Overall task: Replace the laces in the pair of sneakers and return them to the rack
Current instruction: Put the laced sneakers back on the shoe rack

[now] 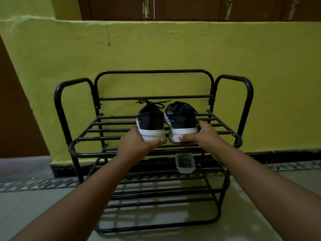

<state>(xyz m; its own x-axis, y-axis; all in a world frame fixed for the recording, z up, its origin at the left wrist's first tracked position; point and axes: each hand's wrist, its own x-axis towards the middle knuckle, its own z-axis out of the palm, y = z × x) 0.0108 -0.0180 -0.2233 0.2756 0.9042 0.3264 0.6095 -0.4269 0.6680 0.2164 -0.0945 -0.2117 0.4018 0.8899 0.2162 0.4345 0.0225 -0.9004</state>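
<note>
Plainly, both sneakers stand heel-outward on the top shelf of the black metal rack point(231, 80), side by side and nearly touching. The left hand point(133, 143) cups the heel of the left sneaker point(151, 122), thumb curled under the white sole and fingers round its outer side; the right hand point(205, 133) holds the right sneaker point(180, 122) the same way, thumb pressed against the rear of the sole. So each grip is clenched on a shoe, one apiece.

As a judgement, these are light things: fabric uppers that give under pressure, with a thick foam or rubber sole that keeps its shape. The heel counter and sole edge are the stiffest parts and the sound place to take hold, as both hands do here; a pinch on the soft collar or tongue would let the shoe sag and swing. The sole rubber should not be slippery against skin.

Black laces point(151, 102) trail loose over the top of the left sneaker, and they could catch on the rack's bars if the shoe is drawn out carelessly. The shelf is only parallel rods, so a shoe set down crooked might tip between them. Whether the laces are tied or merely threaded is hard to make out in this dim light.

On the shelf below sits a small pale tray point(184, 169) with something dark coiled in it, possibly spare laces.
</note>
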